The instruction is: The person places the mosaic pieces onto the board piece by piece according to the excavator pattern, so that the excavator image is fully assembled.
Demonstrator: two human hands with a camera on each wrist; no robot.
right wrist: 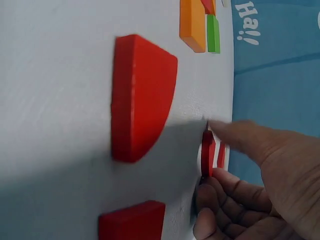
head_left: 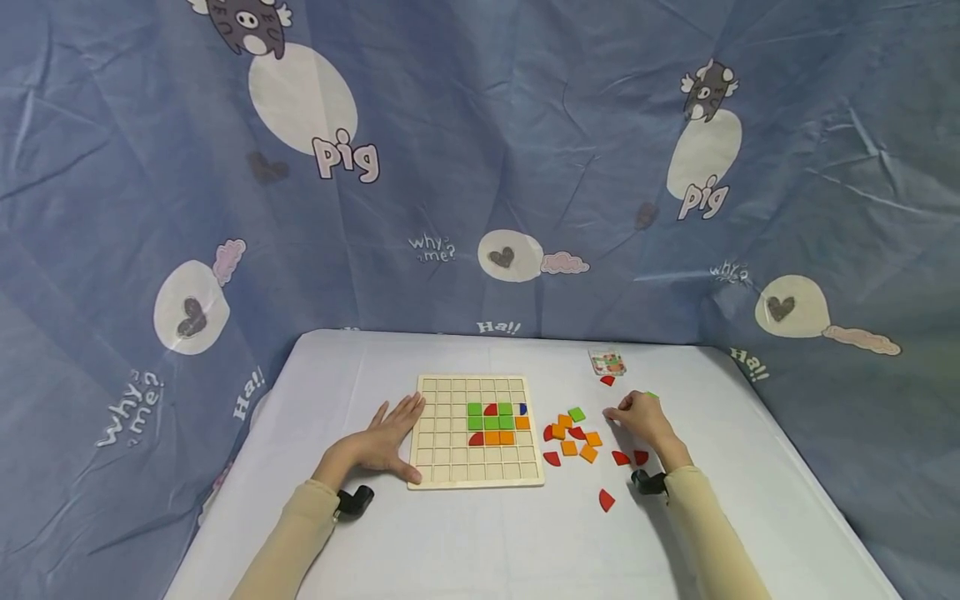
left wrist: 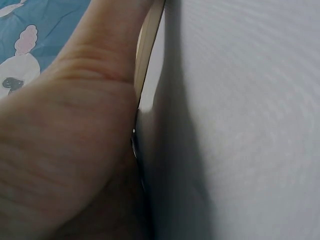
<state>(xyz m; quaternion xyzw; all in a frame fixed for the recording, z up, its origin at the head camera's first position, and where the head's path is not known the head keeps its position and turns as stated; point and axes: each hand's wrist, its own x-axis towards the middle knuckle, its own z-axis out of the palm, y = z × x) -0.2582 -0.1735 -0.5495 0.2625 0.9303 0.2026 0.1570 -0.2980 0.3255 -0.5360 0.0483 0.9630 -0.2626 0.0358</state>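
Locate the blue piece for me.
In the head view, the blue piece sits in the rightmost column of the wooden board, just right of a green square and directly above an orange square.

Soft, even light brightens my tabletop (head_left: 465,542) in the head view. A dark shadow borders my left hand (left wrist: 70,135); my right hand (right wrist: 290,177) blurs at one fingertip.

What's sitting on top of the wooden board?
On the wooden board are five green squares, three orange squares, two red pieces and one small blue piece. The left hand covers bits of the board's left edge, so those spots can't be seen.
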